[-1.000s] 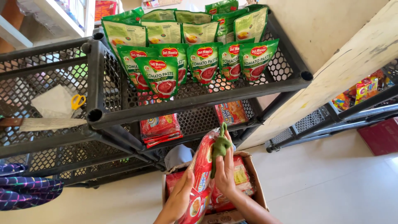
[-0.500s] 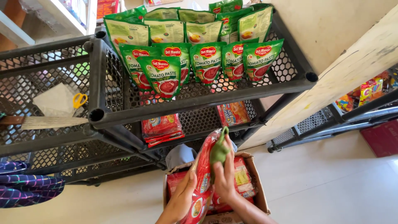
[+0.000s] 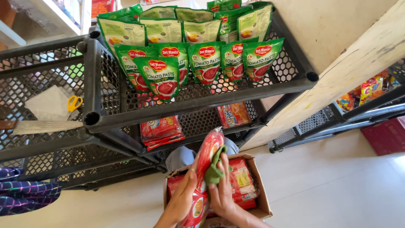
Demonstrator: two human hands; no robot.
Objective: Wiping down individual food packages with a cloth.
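My left hand (image 3: 183,197) grips a long red snack packet (image 3: 206,169) from its left side, holding it upright above an open cardboard box (image 3: 258,188). My right hand (image 3: 222,195) presses a bunched green cloth (image 3: 215,169) against the packet's right side. More red packets (image 3: 240,181) lie inside the box beneath both hands.
A black mesh rack (image 3: 198,97) stands ahead, its top shelf lined with green pouches (image 3: 206,59). Red packets (image 3: 161,131) and an orange pack (image 3: 234,114) sit on the lower shelf. Yellow scissors (image 3: 74,102) and paper lie on the left rack. A wooden plank (image 3: 337,76) leans right.
The packet and cloth have stayed over the box while my right hand slid the cloth slightly down along the packet. The view shifted a little.
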